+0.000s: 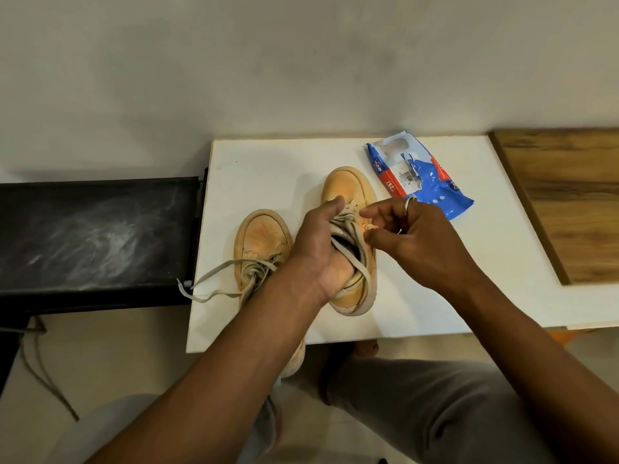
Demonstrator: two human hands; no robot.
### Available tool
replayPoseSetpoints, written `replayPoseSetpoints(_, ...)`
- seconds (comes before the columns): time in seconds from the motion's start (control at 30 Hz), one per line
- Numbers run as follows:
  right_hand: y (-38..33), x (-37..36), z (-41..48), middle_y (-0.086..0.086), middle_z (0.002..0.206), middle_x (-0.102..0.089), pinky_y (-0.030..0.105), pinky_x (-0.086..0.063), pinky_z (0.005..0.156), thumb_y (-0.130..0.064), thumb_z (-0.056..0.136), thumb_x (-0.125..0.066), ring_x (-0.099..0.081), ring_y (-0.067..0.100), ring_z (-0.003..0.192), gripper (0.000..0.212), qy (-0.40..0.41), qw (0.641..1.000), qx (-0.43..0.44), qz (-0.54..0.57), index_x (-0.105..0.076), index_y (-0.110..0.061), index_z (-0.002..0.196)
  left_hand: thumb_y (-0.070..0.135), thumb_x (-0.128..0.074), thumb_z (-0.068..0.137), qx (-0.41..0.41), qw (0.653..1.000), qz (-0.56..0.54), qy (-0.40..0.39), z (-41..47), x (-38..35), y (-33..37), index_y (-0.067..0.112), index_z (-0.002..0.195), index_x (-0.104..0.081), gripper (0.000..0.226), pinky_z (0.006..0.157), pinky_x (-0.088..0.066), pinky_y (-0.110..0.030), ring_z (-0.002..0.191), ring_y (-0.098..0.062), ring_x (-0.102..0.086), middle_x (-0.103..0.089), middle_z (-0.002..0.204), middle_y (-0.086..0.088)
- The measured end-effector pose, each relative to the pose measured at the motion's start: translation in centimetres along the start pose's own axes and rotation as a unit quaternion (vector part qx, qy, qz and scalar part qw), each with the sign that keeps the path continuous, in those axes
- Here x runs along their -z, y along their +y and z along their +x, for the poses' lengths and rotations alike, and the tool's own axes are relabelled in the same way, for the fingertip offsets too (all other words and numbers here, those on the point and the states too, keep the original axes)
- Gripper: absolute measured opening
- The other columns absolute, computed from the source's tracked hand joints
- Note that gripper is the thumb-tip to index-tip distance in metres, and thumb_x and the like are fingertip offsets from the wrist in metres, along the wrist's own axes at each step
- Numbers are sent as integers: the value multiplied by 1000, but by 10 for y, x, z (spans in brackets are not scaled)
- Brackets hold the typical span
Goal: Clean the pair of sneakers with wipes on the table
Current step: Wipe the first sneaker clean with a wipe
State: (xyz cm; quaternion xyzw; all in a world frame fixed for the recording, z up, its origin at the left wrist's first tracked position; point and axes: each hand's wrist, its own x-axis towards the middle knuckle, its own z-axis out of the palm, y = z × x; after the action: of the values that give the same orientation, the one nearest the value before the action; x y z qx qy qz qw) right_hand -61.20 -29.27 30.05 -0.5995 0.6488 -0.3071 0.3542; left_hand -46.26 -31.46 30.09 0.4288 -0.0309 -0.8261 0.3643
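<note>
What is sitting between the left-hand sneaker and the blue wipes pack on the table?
The other sneaker, in the head view. The left hand grips it at the opening; the right hand pinches its laces.

Left hand (321, 249): fingers hidden inside the held sneaker (348, 185). Second sneaker (261, 236): heel masked by the forearm (234, 346). Wooden board (566, 202): cut by right edge. Wipes pack (415, 172): print illegible.

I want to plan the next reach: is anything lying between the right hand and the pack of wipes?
Nothing visible does. The pack of wipes lies on the table just beyond the right hand, which pinches a shoelace of the sneaker the left hand holds.
</note>
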Motion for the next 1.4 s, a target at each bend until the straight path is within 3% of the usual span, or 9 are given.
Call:
replayPoseSetpoints(0.2,11,4,4,-9,82,-67,12,-48,60,-27,87,-72,-62,3,74,20,13,999,-3,-30,-71,-30,107,38,-52,100,16,998,66,-13,-9,-8,-2,-2,131,-59,51,110,-45,-42,113,-30,-64,-67,117,-18)
replayPoseSetpoints(0.3,13,5,5,-7,85,-70,24,-58,71,-25,89,-70,-66,9,79,20,35,999,-10,-30,-72,-28,109,36,-52,101,28,988,154,-10,-13,-12,-4,1,129,-58,45,93,-47,-36,88,-21,-63,-66,92,-11)
replayPoseSetpoints(0.4,13,7,6,-6,90,-71,33,-60,76,-25,91,-69,-68,13,82,19,63,998,-4,-27,-71,-29,109,33,-58,98,31,980,197,-12,-18,-12,-5,3,143,-50,54,108,-44,-41,116,-28,-62,-64,121,-22)
replayPoseSetpoints(0.5,11,6,5,-9,92,-70,27,-59,73,-27,90,-69,-67,10,82,16,60,998,17,-25,-71,-30,106,30,-57,98,44,979,199,-10,-22,-11,-3,4,147,-43,57,115,-39,-47,135,-33,-51,-53,142,-23)
replayPoseSetpoints(0.67,7,4,3,-13,91,-69,16,-52,68,-22,90,-69,-65,5,81,14,52,998,29,-29,-72,-29,103,15,-50,100,29,986,162,-14,-28,-11,-7,3,132,-52,34,92,-51,-38,92,-22,-62,-61,105,-15)
replayPoseSetpoints(1.03,7,7,8,-6,91,-67,33,-59,72,-24,90,-68,-63,12,80,14,113,991,48,-52,-66,-37,97,11,-49,101,21,978,208,-13,-37,-17,-6,6,144,-44,44,109,-48,-45,122,-32,-62,-63,131,-17)
replayPoseSetpoints(1.13,0,7,7,-3,89,-68,33,-58,72,-24,91,-67,-63,14,78,13,127,989,59,-51,-67,-35,99,22,-53,102,5,951,310,14,-49,-16,2,6,136,-52,38,94,-58,-42,106,-30,-72,-71,122,-16)
replayPoseSetpoints(1.3,-22,-1,3,-14,95,-66,25,-54,71,-20,91,-65,-61,9,83,16,130,984,111,-44,-67,-33,100,28,-53,102,-122,855,492,107,-76,-6,21,10,101,-70,24,67,-62,-31,71,-23,-77,-79,87,-3)
replayPoseSetpoints(1.4,-45,-10,-1,-19,96,-66,17,-51,69,-15,91,-63,-60,4,82,18,132,982,137,-8,-69,-29,100,21,-54,100,-125,848,497,134,-91,11,34,11,99,-71,20,61,-59,-30,65,-25,-75,-78,77,-2)
